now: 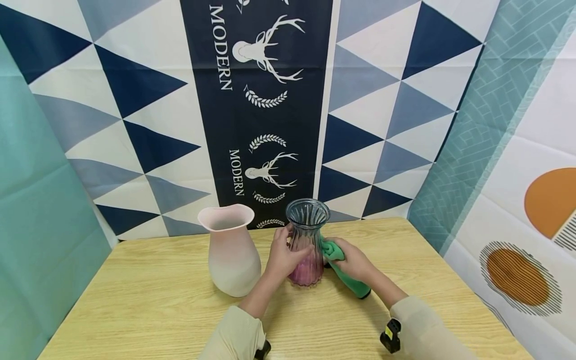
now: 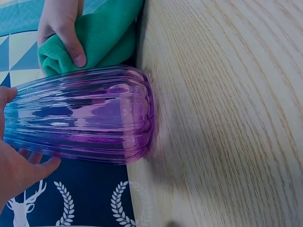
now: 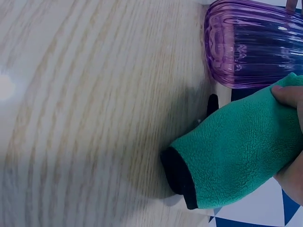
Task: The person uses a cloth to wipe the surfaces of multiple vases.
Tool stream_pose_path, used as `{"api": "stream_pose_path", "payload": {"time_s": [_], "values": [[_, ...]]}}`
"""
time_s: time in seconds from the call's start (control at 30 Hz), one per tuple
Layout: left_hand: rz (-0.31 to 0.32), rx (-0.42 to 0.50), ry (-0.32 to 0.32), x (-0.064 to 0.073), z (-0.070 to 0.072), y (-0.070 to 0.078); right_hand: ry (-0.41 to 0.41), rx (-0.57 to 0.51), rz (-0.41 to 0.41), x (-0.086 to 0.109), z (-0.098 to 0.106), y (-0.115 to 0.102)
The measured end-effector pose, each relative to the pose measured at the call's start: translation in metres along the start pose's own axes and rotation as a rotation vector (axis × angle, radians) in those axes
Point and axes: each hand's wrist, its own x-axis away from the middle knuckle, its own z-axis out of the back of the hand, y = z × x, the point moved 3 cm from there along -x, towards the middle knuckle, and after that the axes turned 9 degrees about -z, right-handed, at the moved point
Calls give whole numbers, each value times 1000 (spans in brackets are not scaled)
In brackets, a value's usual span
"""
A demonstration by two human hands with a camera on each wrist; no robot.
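Note:
A ribbed glass vase [image 1: 307, 250], blue-grey at its flared mouth and pink-purple at its base, stands upright on the wooden table. My left hand [image 1: 282, 255] grips it round the left side, thumb across the front. Bunched in my right hand [image 1: 353, 259] is a green cloth [image 1: 344, 272] with a dark edge, held against or close to the vase's right side. The left wrist view shows the cloth [image 2: 102, 38] beside the vase's ribbed wall [image 2: 90, 113]. In the right wrist view the cloth's black-edged end [image 3: 180, 175] hangs near the tabletop.
A matte pink-to-white vase [image 1: 234, 255] with a wavy rim stands left of the glass one. The light wooden table [image 1: 148, 290] meets a patterned backdrop [image 1: 265, 125] behind. Part of a small dark object [image 3: 213, 104] shows behind the cloth.

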Motion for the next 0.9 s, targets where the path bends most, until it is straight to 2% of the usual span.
{"api": "stream_pose_path", "payload": {"time_s": [0.17, 0.4, 0.7, 0.9], "values": [[12, 11, -2, 1, 1, 0, -6, 23, -4, 1, -2, 2], [16, 22, -11, 2, 0, 0, 6, -17, -32, 2, 0, 4], [5, 17, 4, 1, 1, -1, 99, -134, -53, -1, 9, -1], [21, 12, -3, 1, 1, -1, 169, -197, -65, -5, 19, -10]]}}
